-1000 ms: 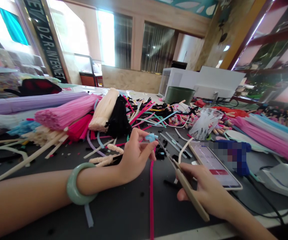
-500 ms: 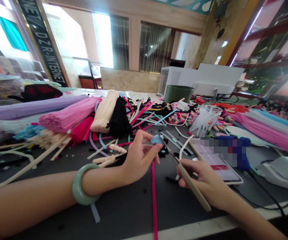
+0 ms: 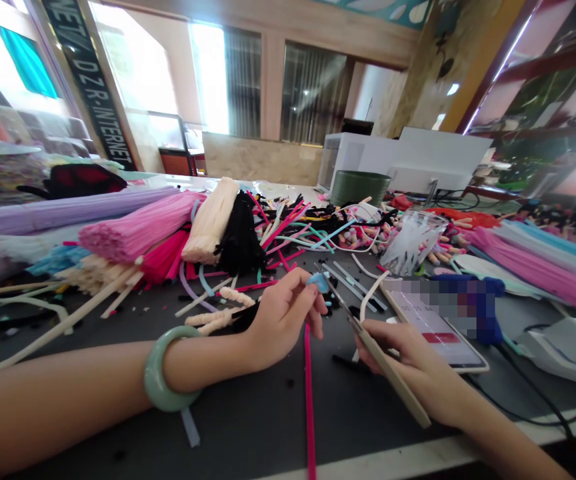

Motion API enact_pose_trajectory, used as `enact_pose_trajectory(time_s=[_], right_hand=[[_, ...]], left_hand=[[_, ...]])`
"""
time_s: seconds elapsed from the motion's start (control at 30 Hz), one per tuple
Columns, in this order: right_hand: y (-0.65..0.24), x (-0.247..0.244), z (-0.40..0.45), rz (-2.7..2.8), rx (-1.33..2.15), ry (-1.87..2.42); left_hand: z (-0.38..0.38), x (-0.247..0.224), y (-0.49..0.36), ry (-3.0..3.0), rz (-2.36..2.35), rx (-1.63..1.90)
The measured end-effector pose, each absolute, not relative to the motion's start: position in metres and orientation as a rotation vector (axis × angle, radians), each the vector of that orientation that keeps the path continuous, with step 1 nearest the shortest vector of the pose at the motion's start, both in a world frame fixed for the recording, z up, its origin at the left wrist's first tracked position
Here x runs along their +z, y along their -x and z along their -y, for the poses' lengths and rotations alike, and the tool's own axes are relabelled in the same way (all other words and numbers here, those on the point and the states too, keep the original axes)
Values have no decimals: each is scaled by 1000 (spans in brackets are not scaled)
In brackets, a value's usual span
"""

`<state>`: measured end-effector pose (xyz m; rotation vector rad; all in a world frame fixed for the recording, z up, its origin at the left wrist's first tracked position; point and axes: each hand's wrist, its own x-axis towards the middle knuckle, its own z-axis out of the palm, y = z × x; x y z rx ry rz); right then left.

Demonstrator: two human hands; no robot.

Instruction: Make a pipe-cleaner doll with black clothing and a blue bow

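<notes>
My left hand (image 3: pixel 288 313), with a green bangle (image 3: pixel 171 369) on its wrist, pinches a small light blue piece (image 3: pixel 317 283) between thumb and forefinger. In my right hand (image 3: pixel 405 357) are scissors (image 3: pixel 391 370) with beige handles, their blades pointing up and left beside the blue piece. The blades look slightly parted. Below my left hand a long magenta strip (image 3: pixel 309 400) runs down to the table's front edge. Cream coiled pieces (image 3: pixel 215 319) lie behind my left wrist.
A phone (image 3: pixel 433 323) and a blue object (image 3: pixel 491 310) lie right of centre. Bundles of pink stems (image 3: pixel 141 227), cream stems (image 3: pixel 211 223) and black stems (image 3: pixel 242 233) stand at the back left. A clear cup (image 3: pixel 411 243) holds whitish sticks.
The blue piece has turned a little in my left fingers and shifted slightly right. The scissors' blades now look more parted, and their handle end is slightly lower and further right.
</notes>
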<state>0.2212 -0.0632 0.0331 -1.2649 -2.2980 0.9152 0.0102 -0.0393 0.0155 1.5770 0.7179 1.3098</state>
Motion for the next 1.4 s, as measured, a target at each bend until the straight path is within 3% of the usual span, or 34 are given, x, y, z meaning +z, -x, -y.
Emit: enact_pose_trajectory(time_s=[1.4], right_hand=[[-222,35,64,2397,787,1301]], left_hand=[[41,16,-7,-1430,-555,1095]])
